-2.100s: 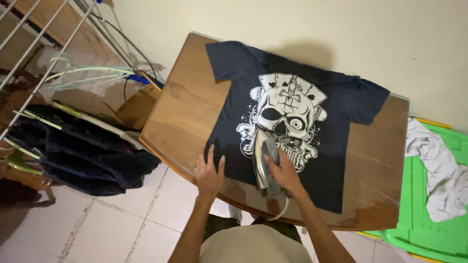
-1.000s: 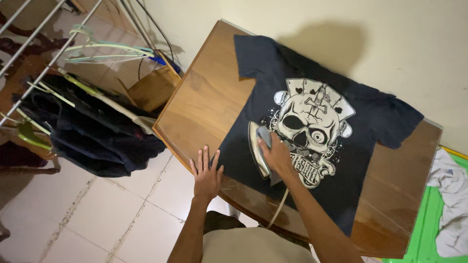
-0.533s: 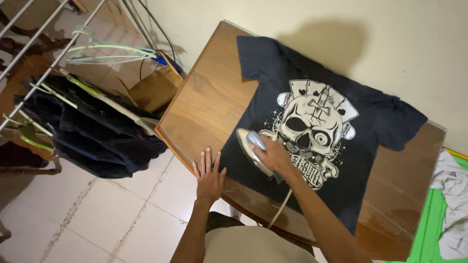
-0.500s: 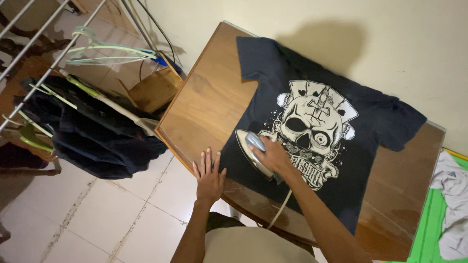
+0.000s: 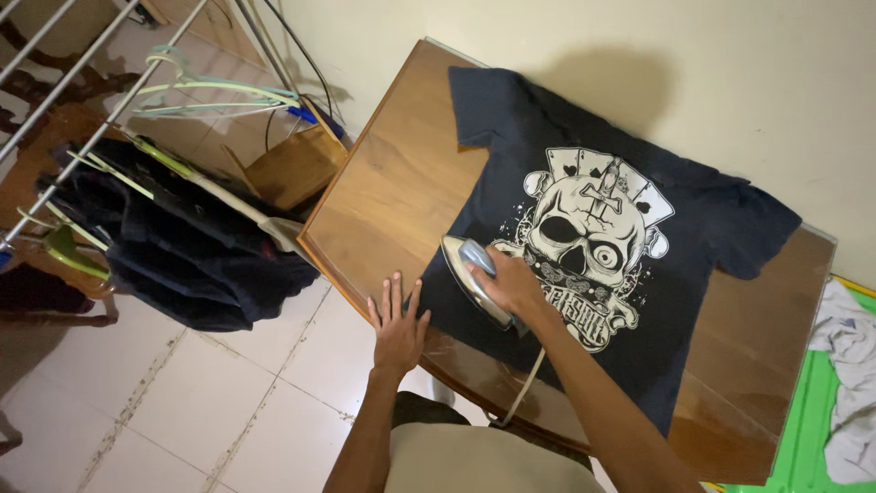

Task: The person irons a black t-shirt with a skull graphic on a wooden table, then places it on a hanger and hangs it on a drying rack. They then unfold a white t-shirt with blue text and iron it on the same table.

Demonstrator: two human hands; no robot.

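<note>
A dark T-shirt (image 5: 511, 155) with a white skull print lies flat on a wooden table (image 5: 392, 183). My right hand (image 5: 513, 285) grips the handle of a clothes iron (image 5: 467, 269), which rests on the shirt's lower left part beside the print. A cord (image 5: 522, 388) runs from the iron back over the table's near edge. My left hand (image 5: 398, 325) lies flat, fingers spread, on the near edge of the table at the shirt's hem.
A drying rack (image 5: 100, 119) with dark clothes (image 5: 182, 246) and pale green hangers (image 5: 214, 91) stands to the left over a tiled floor. A brown box (image 5: 297, 164) sits by the table's left side. A green basket (image 5: 812, 429) with white cloth (image 5: 849, 356) is at right.
My right hand has slid the iron leftward, off the skull print toward the shirt's left side. My left hand has stayed flat at the table's near edge.
</note>
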